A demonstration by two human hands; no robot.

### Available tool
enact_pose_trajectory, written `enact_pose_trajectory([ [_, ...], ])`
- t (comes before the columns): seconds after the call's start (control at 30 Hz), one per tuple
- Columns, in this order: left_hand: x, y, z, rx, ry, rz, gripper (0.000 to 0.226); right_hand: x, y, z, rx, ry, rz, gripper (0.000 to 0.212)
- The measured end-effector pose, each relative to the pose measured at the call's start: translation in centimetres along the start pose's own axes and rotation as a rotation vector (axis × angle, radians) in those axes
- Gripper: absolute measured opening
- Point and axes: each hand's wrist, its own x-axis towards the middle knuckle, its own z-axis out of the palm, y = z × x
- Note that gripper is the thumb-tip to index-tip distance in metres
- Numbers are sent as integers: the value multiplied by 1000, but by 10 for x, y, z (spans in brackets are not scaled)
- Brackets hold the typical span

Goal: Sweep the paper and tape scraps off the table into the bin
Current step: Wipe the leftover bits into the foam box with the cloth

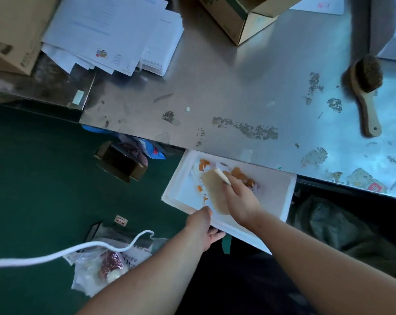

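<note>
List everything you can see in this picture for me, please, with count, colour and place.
table: one, grey metal, upper right
brush: one, wooden, lying on table at right
tray: one, white, held under table edge
scraps: several, orange and white, in tray
papers: one pile, white, top left
cardboard box: one, brown, top centre
cord: one, white, lower left
left hand: gripping tray's near edge
right hand: holding tan card in tray

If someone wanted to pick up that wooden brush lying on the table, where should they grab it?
Probably by the bare wooden handle of the brush, coming from above at the near end. It lies flat on the table, the handle pointing toward the person, clear of the bristled head and anything else.
</note>
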Motion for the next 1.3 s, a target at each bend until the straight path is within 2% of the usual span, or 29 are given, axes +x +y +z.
enact_pose_trajectory([
  [0.1, 8, -6, -10, -26, 36, -38, 14, 0, 15, 6, 208, 139, 206, 23],
  [0.17, 17, -7, -14, -47, 61, -69, 14, 1, 23, 6, 244, 149, 301, 27],
  [0.27, 36, -8, -20, -27, 110, -100, 19, 3, 35, 6, 152, 142, 351, 41],
  [0.4, 61, -7, -22, 6, 146, -99, 29, 6, 46, 7, 135, 154, 351, 39],
  [0.47, 66, -1, -19, 59, 123, -109, 44, 8, 50, 6, 132, 160, 350, 40],
  [0.57, 77, 8, -20, 248, 49, -180, 81, 12, 56, 7, 117, 171, 358, 42],
  [0.63, 82, 7, -24, 378, 22, -193, 88, 12, 60, 6, 85, 173, 361, 43],
  [0.73, 82, -3, -29, 434, -20, -166, 75, 8, 60, 2, 70, 155, 352, 39],
  [1.07, 45, -7, -24, 286, -105, 63, 42, -3, 41, 1, 74, 168, 376, 37],
  [1.1, 42, -4, -22, 277, -114, 79, 40, -4, 37, 2, 17, 158, 353, 37],
  [1.2, 28, 9, -15, 285, -113, 138, 33, -8, 31, 2, -429, 69, 133, 44],
  [1.23, 25, 13, -14, 289, -105, 155, 30, -7, 31, 2, -515, 71, 75, 45],
  [1.3, 21, 19, -12, 293, -101, 181, 24, -1, 29, 1, -531, 106, 37, 35],
])
